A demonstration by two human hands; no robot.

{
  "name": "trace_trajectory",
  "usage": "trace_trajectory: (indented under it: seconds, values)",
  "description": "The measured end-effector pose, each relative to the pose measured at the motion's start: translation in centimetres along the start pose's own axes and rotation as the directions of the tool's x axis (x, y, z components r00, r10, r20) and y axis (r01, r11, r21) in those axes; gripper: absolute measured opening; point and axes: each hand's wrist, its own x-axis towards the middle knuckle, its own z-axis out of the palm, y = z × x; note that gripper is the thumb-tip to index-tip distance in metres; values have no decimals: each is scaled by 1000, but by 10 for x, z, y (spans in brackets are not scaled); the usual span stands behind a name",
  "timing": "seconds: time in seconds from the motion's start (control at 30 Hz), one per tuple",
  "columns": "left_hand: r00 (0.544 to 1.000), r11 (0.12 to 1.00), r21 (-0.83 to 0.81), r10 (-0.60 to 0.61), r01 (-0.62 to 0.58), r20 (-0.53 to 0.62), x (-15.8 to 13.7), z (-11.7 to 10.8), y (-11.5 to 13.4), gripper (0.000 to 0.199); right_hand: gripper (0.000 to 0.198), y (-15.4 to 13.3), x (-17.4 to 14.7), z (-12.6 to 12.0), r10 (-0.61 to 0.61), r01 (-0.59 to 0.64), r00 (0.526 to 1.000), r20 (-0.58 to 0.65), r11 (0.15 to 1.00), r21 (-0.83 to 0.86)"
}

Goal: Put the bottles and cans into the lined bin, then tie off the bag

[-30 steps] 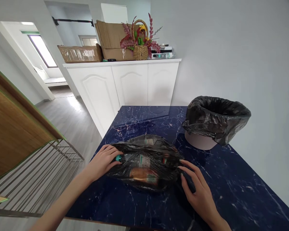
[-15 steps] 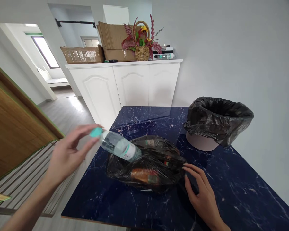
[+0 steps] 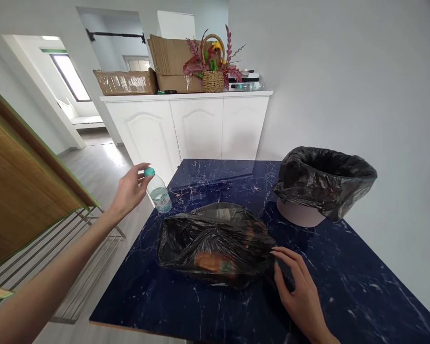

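My left hand (image 3: 132, 187) pinches the turquoise cap of a clear plastic water bottle (image 3: 160, 195). The bottle stands nearly upright at the table's left edge, with a little liquid near its bottom. A black garbage bag (image 3: 186, 239) lies on its side in front of me, its mouth open to the left. Through its thin film show an orange-brown item (image 3: 213, 262) and another labelled one, kinds unclear. At the bag's right end, my right hand (image 3: 296, 285) holds the film between thumb and fingertips.
The dark blue marbled table (image 3: 157, 301) carries a pale bin (image 3: 301, 214) lined with a black bag at the right. Behind is a white cabinet (image 3: 197, 126) with cardboard boxes (image 3: 127, 82) and a flower basket (image 3: 213, 81). A metal rack (image 3: 82, 239) stands left.
The bottle has come out of the garbage bag, moving left and away from me, and has gone from slanted to nearly upright. My right hand has stayed at the bag's right end.
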Motion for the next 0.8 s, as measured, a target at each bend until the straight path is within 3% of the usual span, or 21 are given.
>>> trace_trajectory:
  seconds: [0.2,0.33,0.43,0.5,0.53,0.57,0.6,0.63,0.67,0.73,0.8]
  values:
    - [997,991,-121,-59,64,43,8,16,-26,57,29,-1,2,3,25,-25,1000,3,1000,-19]
    - [997,988,-141,-53,60,50,5,13,-25,71,25,-4,3,-2,-35,33,996,-85,999,-25]
    - [991,998,41,60,-55,-120,-16,0,-2,75,28,-15,10,-9,-97,99,989,-113,995,7]
    - [944,974,177,185,-140,-272,-41,-6,20,57,34,-26,19,-13,-131,133,990,-57,990,38]
    - [930,964,187,236,-188,-282,-57,-6,32,43,37,-33,25,-13,-145,145,989,-1,988,44]
    - [934,953,151,292,-264,-207,-73,-4,43,29,40,-39,31,-13,-156,154,985,67,987,40]
    - [946,944,63,325,-323,-16,-90,1,52,20,42,-45,37,-11,-168,166,976,139,986,27]
    - [926,943,-12,330,-333,184,-106,9,60,20,44,-50,43,-9,-181,183,962,206,983,8]
    - [895,947,-48,316,-318,315,-121,19,65,23,45,-54,48,-6,-195,206,945,264,979,-13]
    - [830,935,-38,330,-352,450,-146,42,70,27,46,-57,55,2,-214,245,914,344,968,-48]
    - [826,924,43,317,-379,465,-161,65,68,34,45,-54,57,11,-203,252,903,379,964,-84]
